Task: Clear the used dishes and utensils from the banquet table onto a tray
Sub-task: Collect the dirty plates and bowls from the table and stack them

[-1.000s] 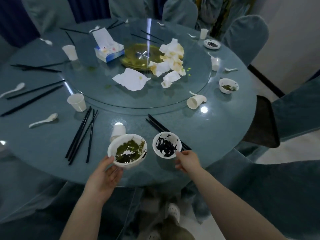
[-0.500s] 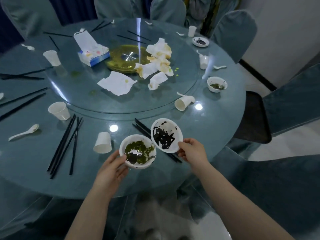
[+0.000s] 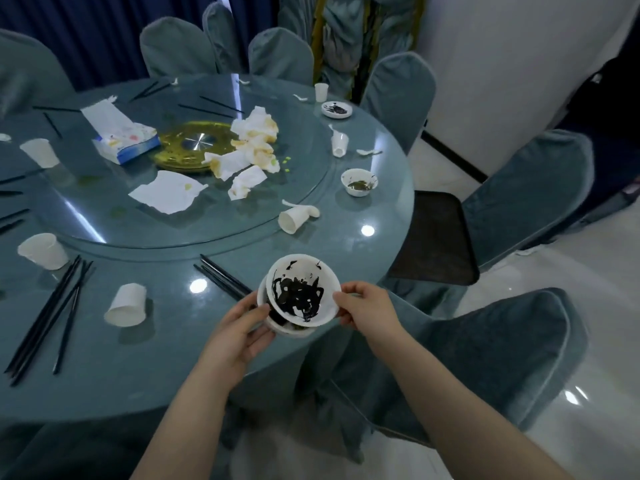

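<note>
White bowl (image 3: 303, 294) with black smears, pinched at rim by right hand (image 3: 367, 308), tilts into lower bowl (image 3: 291, 328) cupped by left hand (image 3: 239, 327) over table (image 3: 166, 358) edge; level and seat it fully before letting go.

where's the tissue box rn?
Head view: the tissue box sits on the far-left part of the glass turntable, just left of the gold centre plate.
</note>
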